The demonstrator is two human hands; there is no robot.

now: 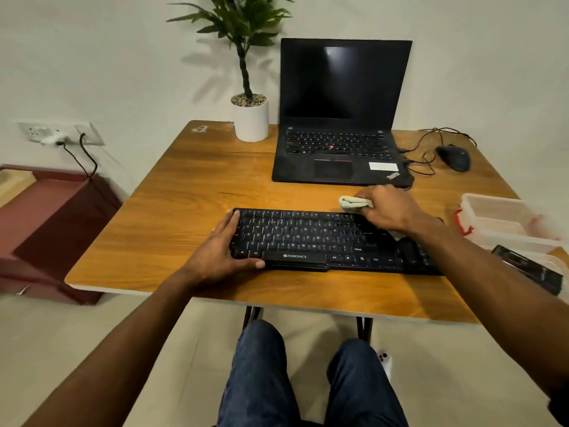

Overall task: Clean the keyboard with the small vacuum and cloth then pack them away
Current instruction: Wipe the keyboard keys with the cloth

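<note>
Wooden desk [172, 192]: open black laptop [341, 118] (screen dark), white potted plant [251, 118] just left of it, black mouse [454, 158] with cables to the right. Wall socket [58, 134] far left.

Landmark: keyboard [323, 240]. Left of it, bare table [160, 217] gives wide passage. Behind it, narrow strip, then laptop [338, 118] blocks; plant pot [251, 118] stands behind-left. Right of it, plastic container [505, 223] and black device [529, 272] crowd table edge. Mouse [454, 158] and cables [421, 155] lie behind-right.

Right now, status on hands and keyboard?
Left hand grips keyboard at its left end. Right hand grips cloth at the keyboard's far edge. Nothing in the way.
</note>
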